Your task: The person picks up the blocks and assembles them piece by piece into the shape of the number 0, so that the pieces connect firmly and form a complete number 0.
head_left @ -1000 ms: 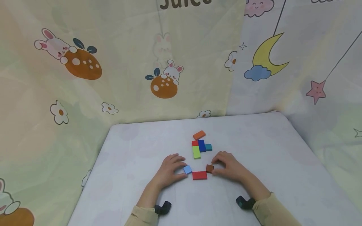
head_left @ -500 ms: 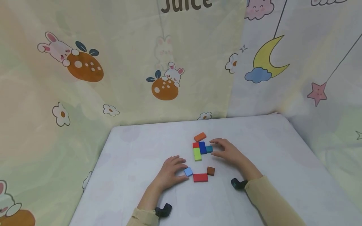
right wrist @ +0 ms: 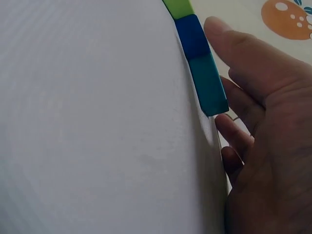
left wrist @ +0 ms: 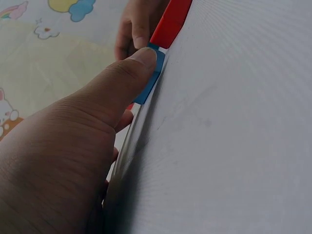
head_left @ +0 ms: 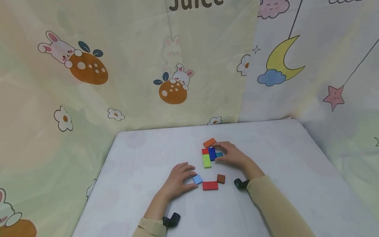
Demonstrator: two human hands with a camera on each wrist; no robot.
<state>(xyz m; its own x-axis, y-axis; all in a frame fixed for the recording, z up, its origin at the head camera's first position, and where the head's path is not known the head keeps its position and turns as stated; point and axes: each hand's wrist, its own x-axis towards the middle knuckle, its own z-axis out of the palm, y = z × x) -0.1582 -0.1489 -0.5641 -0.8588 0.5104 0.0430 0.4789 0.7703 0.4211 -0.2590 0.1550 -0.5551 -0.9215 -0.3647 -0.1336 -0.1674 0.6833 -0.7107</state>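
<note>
My left hand (head_left: 178, 179) holds a small light blue block (head_left: 197, 179) between thumb and index finger; in the left wrist view the thumb lies against this block (left wrist: 152, 78). A red block (head_left: 210, 186) lies at its right, with a small brown block (head_left: 220, 178) at that block's far right corner. My right hand (head_left: 234, 155) reaches around a dark blue block (head_left: 212, 154) and a teal block (head_left: 219, 154), thumb and fingers spread. In the right wrist view the thumb (right wrist: 234, 44) is beside the dark blue block, with no grip visible.
Against the dark blue block lie a small red block (head_left: 205, 151) and a lime green block (head_left: 207, 161). An orange block (head_left: 209, 142) lies tilted behind them. The white table (head_left: 148, 148) ends at a printed cloth backdrop (head_left: 133, 82).
My right hand has left the brown block and moved away from me, then leftward over the teal and dark blue blocks. The left hand stays at the light blue block.
</note>
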